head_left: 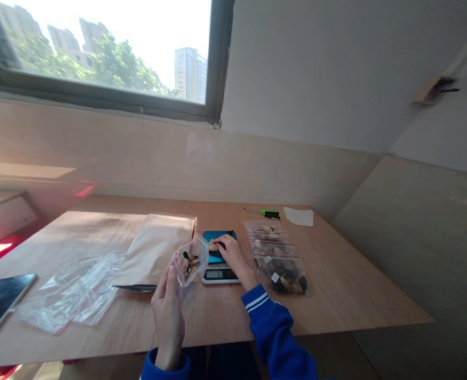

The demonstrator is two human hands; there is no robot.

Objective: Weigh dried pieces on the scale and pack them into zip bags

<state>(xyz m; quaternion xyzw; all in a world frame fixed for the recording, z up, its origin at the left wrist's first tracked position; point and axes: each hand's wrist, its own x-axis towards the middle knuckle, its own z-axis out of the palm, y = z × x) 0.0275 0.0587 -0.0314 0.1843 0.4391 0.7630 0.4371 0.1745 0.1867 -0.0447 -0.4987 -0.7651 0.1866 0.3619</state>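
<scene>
My left hand (168, 303) grips a clear zip bag (199, 256) by its side, its mouth held open and tilted toward the scale. Inside the bag lie several dried brown and black pieces (190, 264). Over the blue top of a small kitchen scale (221, 276), my right hand (233, 254) has its fingers closed on a pale tan dried piece (213, 246), close to the bag's opening. A dark piece shows at the back edge of the scale top. The digits on the scale's display are too small to read.
Filled zip bags (283, 269) lie in an overlapping row right of the scale. Behind them are a green-and-black screwdriver (269, 213) and a white paper (299, 217). On the left are a brown paper bag (154, 248), empty clear bags (75, 290) and a tablet (3, 301).
</scene>
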